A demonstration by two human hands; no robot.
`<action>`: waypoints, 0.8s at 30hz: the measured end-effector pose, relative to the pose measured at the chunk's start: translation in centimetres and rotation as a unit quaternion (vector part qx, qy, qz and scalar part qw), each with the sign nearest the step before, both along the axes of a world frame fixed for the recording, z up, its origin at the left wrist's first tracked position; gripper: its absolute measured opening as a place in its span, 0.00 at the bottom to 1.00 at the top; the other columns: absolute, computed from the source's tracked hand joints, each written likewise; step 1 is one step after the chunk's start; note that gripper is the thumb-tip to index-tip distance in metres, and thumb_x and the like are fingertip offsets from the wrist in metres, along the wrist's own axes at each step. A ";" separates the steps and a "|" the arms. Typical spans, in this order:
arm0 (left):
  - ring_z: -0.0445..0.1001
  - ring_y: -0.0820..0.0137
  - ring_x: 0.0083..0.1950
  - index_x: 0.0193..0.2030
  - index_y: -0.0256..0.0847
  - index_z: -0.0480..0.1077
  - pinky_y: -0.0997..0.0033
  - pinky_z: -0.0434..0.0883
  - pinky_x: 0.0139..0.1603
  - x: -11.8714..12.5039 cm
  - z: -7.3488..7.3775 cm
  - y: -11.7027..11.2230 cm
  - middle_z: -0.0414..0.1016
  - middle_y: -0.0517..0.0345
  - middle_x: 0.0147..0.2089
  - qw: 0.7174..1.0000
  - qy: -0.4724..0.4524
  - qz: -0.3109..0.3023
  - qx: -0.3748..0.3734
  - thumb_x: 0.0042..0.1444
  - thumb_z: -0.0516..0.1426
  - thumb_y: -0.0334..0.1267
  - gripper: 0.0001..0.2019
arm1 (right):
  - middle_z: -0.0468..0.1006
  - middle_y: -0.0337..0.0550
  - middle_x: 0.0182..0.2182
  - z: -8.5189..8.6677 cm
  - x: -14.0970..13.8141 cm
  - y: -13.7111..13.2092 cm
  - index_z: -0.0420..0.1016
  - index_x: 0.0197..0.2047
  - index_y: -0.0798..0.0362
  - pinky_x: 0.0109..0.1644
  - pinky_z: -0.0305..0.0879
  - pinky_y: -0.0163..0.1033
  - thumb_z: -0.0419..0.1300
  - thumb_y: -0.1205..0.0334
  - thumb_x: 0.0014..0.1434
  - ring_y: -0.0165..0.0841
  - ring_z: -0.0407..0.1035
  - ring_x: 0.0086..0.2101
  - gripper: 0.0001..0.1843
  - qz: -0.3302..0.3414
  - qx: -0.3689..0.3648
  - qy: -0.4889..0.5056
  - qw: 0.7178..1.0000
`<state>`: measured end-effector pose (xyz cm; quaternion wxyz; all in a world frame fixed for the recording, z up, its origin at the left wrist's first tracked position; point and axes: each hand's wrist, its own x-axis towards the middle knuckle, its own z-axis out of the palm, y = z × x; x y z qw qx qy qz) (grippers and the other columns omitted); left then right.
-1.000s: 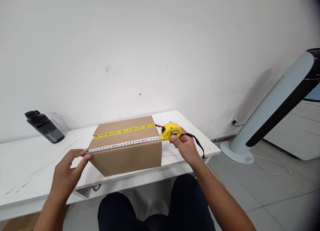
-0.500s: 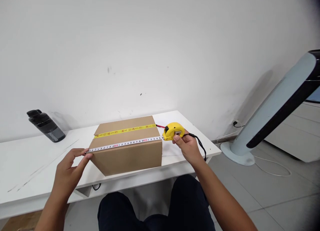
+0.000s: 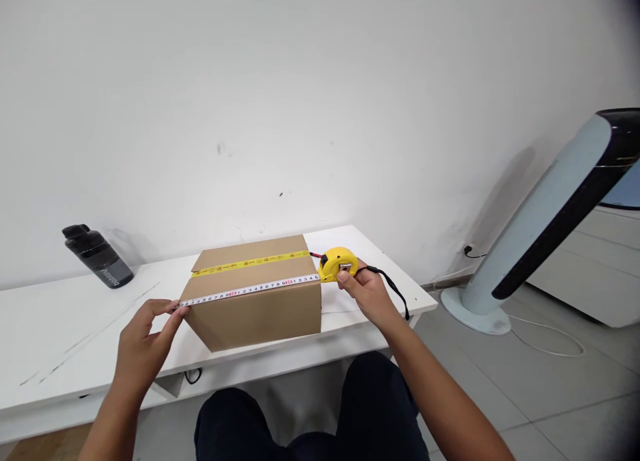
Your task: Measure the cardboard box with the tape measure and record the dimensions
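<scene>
A closed brown cardboard box (image 3: pixel 255 318) lies on the white table, with a strip of printed yellow packing tape (image 3: pixel 250 262) along its top. Across the top, near the front edge, stretches the white blade (image 3: pixel 257 288) of a tape measure. Pinched between thumb and finger, the blade's end is held at the box's left edge by my left hand (image 3: pixel 145 338). My right hand (image 3: pixel 367 291) grips the yellow tape measure case (image 3: pixel 339 264) at the box's right edge, thumb on its front. A black wrist strap (image 3: pixel 393 284) hangs from the case. Behind it, a thin red piece shows, partly hidden.
A dark water bottle (image 3: pixel 103 258) stands on the white table (image 3: pixel 100 334) at the left, near the wall. On the floor to the right are a pale blue tower fan (image 3: pixel 540 228), its cable and a white cabinet (image 3: pixel 575 268). My knees are below the table's front edge.
The tape measure case in my right hand has moved left, up against the box's right edge, and less blade shows. My left hand keeps its pinch. The view has shifted slightly.
</scene>
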<state>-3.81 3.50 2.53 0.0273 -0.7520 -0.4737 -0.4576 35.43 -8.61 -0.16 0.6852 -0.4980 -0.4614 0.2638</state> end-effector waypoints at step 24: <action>0.77 0.76 0.32 0.39 0.39 0.72 0.67 0.72 0.53 10.5 -5.5 -13.6 0.79 0.64 0.30 0.924 0.102 -0.310 0.201 0.65 0.59 0.34 0.03 | 0.78 0.48 0.37 -7.5 -6.5 -10.0 0.78 0.44 0.50 0.43 0.71 0.43 0.63 0.38 0.59 0.41 0.72 0.39 0.24 0.190 -0.129 -0.046 0.972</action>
